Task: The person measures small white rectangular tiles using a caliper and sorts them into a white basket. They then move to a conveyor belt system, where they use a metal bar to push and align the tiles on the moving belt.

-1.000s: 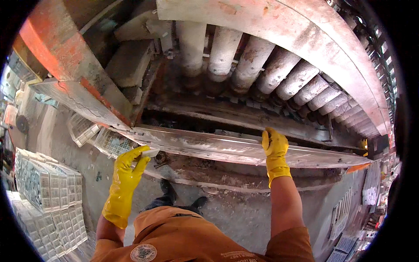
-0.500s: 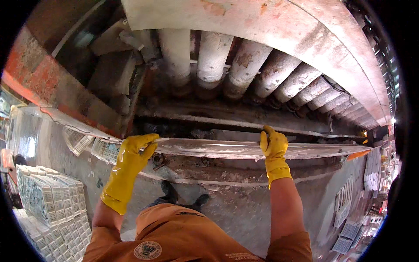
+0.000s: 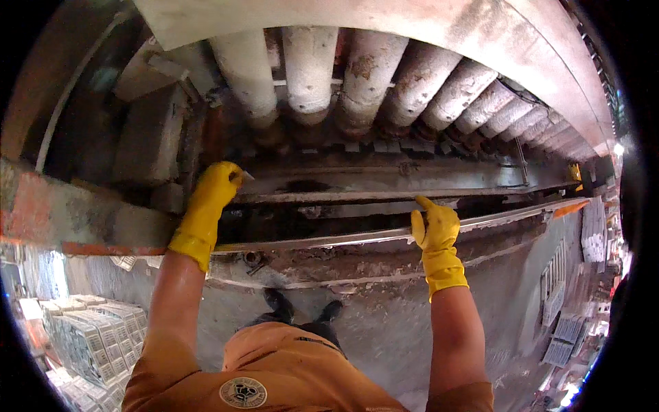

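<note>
My left hand (image 3: 210,209), in a long yellow rubber glove, reaches past the long metal rail (image 3: 316,242) into the machine's opening. Its fingers are closed, and a small pale, pointed piece (image 3: 246,176) sticks out from them; the rest of it is hidden in the glove. My right hand (image 3: 437,228), gloved alike, is curled over the rail right of the middle, with the index finger slightly raised. Beyond the hands runs a dirty inner ledge (image 3: 371,195), and dark gaps lie between it and the rail.
A row of thick, crusted pale cylinders (image 3: 371,75) stands behind the ledge, under a stained curved panel (image 3: 467,31). A rusty orange beam (image 3: 89,213) crosses at left. Pale slatted crates (image 3: 103,343) are stacked at lower left, with more crates (image 3: 563,336) at right. My boots stand on the grey floor (image 3: 391,329).
My left hand has moved forward off the rail with the pale piece, farther into the opening. The right hand stays at the rail. The rail's left part now appears lower in view.
</note>
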Tool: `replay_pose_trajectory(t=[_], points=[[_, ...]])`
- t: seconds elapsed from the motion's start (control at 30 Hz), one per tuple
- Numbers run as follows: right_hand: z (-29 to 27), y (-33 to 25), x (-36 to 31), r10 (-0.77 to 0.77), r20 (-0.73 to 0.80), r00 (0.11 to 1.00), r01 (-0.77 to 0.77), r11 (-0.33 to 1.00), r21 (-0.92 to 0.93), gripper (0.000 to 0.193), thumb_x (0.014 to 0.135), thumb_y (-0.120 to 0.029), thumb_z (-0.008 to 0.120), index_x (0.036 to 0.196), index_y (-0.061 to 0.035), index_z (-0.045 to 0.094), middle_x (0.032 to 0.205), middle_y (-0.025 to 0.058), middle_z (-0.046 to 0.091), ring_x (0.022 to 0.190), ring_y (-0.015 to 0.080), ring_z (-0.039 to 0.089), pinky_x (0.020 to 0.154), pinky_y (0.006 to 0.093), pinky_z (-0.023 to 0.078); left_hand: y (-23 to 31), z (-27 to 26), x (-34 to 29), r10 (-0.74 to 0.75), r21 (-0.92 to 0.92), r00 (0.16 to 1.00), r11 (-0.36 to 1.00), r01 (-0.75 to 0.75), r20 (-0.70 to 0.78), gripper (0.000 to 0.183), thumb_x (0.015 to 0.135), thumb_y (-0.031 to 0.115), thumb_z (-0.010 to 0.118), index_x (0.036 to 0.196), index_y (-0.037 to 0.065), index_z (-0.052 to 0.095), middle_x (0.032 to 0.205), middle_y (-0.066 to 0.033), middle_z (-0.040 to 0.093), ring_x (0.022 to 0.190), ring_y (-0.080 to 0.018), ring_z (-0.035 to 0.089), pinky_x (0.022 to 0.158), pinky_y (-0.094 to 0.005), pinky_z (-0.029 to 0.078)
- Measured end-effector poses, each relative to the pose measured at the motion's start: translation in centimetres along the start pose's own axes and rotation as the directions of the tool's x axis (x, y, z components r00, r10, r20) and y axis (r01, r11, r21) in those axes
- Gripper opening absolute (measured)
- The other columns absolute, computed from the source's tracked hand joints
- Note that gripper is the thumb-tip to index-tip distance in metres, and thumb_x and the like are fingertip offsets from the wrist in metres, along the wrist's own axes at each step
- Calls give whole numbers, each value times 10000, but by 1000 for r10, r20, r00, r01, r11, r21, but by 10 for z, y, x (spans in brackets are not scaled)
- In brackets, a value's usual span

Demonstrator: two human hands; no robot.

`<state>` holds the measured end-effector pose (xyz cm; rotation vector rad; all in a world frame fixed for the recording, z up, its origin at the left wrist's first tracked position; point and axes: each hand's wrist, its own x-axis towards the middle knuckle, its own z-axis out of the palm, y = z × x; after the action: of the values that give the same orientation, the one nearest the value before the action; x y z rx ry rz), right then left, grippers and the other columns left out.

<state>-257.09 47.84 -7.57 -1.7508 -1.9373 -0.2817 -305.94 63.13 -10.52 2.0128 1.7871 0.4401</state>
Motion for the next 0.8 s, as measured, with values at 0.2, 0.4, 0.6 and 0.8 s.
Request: replay_pose_trajectory(t=[0.2,0.4,0.6,0.8], points=[[-6,-7,-28,-39,-86,996,42,998,43,364,799,-344,729,1065,-96,754,650,100,627,605,339,604,598,459,460,-68,52,60,-293,36,951,956,290,100,324,852,261,804,1113,76,757,1180,-175,726,1084,-367,692,939,-443,537],[-13,-8,-44,-9,-58,998,11,1000,25,405,762,-350,739,1070,-88,753,616,78,587,571,319,573,592,442,429,-94,105,87,-139,9,990,990,139,23,346,870,273,777,1164,94,741,1188,-155,733,1101,-347,697,949,-435,540],[-18,-7,-54,26,-15,1000,-26,1000,7,456,741,-385,737,1086,-88,753,600,67,567,564,307,562,597,437,423,-73,138,109,-72,25,991,997,70,114,337,867,293,777,1151,115,740,1174,-147,738,1103,-349,697,947,-439,542],[-16,-7,-57,17,7,1000,-17,1000,16,483,733,-398,739,1109,-95,750,598,57,555,567,301,554,609,430,425,-124,147,140,-93,221,996,971,91,-3,323,876,304,748,1124,98,742,1150,-176,735,1087,-391,688,940,-461,540]])
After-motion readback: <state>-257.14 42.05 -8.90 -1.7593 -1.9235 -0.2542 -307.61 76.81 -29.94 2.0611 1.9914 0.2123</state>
